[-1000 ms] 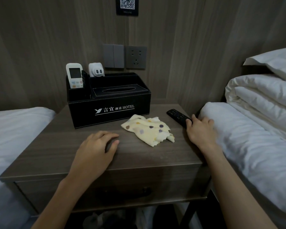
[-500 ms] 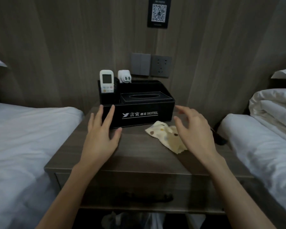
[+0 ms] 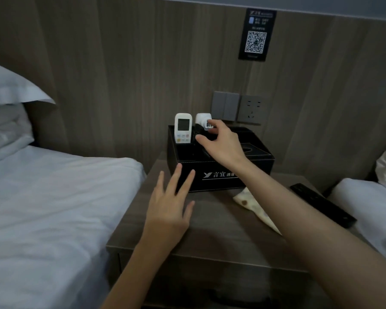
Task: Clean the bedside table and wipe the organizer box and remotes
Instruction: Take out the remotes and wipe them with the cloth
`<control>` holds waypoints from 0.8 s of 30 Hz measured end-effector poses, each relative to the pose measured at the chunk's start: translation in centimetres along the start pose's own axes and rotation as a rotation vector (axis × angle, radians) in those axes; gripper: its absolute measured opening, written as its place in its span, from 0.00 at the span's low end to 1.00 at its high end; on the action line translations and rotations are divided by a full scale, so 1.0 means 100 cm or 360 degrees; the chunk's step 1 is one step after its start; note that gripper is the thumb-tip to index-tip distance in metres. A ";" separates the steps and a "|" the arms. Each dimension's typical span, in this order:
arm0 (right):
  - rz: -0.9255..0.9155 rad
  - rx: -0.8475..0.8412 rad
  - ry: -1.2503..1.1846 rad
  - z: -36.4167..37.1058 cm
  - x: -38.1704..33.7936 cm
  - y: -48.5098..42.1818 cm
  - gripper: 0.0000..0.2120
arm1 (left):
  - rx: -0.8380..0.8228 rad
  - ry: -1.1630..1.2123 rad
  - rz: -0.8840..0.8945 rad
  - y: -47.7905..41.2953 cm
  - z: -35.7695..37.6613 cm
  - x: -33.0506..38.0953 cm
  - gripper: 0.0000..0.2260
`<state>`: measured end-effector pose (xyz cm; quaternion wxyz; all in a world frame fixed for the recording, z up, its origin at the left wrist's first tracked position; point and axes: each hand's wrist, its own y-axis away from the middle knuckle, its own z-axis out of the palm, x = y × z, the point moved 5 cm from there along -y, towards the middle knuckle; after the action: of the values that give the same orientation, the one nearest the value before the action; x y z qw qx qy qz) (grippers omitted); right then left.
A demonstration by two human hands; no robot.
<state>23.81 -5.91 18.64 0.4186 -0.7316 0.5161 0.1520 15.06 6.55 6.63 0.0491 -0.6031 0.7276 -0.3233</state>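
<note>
The black organizer box (image 3: 210,185) carries white print on its front: a stylised "Y" mark followed by "言宜 酒店", the rest of the line covered. On the wall (image 3: 143,63) hangs a dark sign (image 3: 256,34) with the same "Y" mark and a QR code; its small lettering is unreadable.

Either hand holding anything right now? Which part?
Left hand holds nothing, fingers spread. Right hand reaches into the organizer box by the white adapter; whether it grips anything cannot be told.
</note>
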 end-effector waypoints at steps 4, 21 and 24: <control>0.0023 -0.0025 0.0001 0.020 0.002 -0.013 0.19 | -0.0019 0.0014 -0.0020 -0.001 0.004 -0.003 0.31; -0.0283 0.0309 -0.0676 -0.096 -0.037 0.044 0.08 | 0.0312 0.0770 -0.0226 0.009 -0.031 0.022 0.22; -0.0254 0.0170 -0.0622 -0.095 -0.025 0.071 0.07 | 0.0252 0.1225 -0.0287 0.011 -0.033 0.037 0.16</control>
<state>14.47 -12.46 22.73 0.5595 -0.7037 0.3729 0.2296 11.56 4.60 9.83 -0.2092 -0.4936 0.6100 -0.5836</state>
